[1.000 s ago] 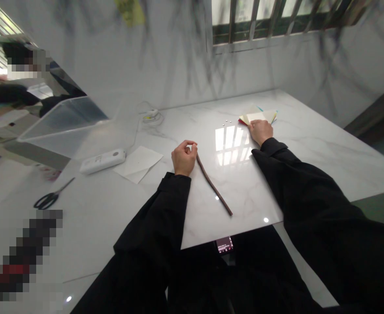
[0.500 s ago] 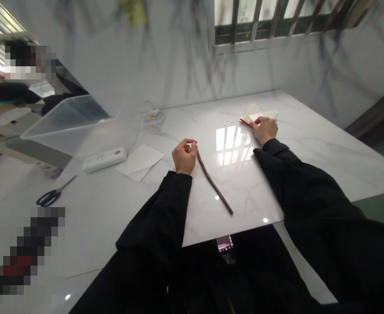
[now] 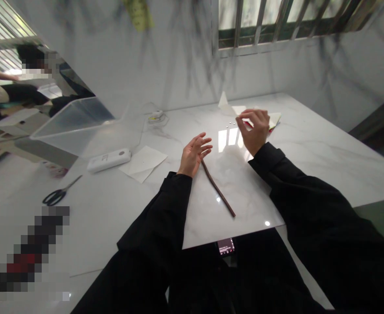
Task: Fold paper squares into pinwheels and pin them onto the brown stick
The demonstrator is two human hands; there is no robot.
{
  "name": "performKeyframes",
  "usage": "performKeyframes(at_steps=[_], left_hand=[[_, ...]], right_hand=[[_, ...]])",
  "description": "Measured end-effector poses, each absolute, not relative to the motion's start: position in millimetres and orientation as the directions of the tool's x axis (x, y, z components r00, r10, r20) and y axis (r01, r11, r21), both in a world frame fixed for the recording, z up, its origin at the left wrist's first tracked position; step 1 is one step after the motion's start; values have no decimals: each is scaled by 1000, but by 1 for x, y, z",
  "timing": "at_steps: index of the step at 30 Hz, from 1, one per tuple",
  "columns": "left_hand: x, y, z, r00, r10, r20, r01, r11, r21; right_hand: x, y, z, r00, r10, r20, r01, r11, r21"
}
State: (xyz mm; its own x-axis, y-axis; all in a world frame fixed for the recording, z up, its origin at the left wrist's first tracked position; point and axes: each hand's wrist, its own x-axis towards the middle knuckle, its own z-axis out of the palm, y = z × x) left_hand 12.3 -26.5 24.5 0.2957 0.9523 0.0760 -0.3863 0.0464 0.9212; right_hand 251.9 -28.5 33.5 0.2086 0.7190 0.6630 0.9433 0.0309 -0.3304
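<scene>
My left hand (image 3: pixel 195 152) hovers over the white marble table (image 3: pixel 309 148) with its fingers spread, holding nothing. Just below it lies a thin brown stick (image 3: pixel 218 189), running diagonally toward the table's front edge. My right hand (image 3: pixel 253 128) is raised farther back, its fingertips pinched on a pale sheet of paper (image 3: pixel 226 104) whose corner stands up to the left. A small stack of coloured paper (image 3: pixel 274 119) lies behind that hand. A few tiny beads (image 3: pixel 232 123) sit beside it.
On the left are a clear plastic box (image 3: pixel 70 126), a white device (image 3: pixel 108 160), a folded white sheet (image 3: pixel 144 162) and black scissors (image 3: pixel 59 195). A small corded gadget (image 3: pixel 155 115) lies at the back. A phone (image 3: pixel 226 246) shows under the table edge. Another person (image 3: pixel 2 87) sits far left.
My left hand has let go of the stick's end and spread its fingers. My right hand has risen from the paper stack, lifting a pale sheet with it.
</scene>
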Motion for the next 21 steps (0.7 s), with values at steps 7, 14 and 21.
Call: performKeyframes(at_steps=[7,14,21], left_hand=[[14,-23,16,240,968,-70,-482,182,857],[5,-5,6,44,998,-39,-554,57,830],[-4,9,-4,28,995,-94,-587,92,804]], right_hand=[[162,-45,7,-260,666,699,708,624,-331],[165,-49,7,-13,662,749,656,571,-494],[190,-33,-2,340,851,401,346,284,-894]])
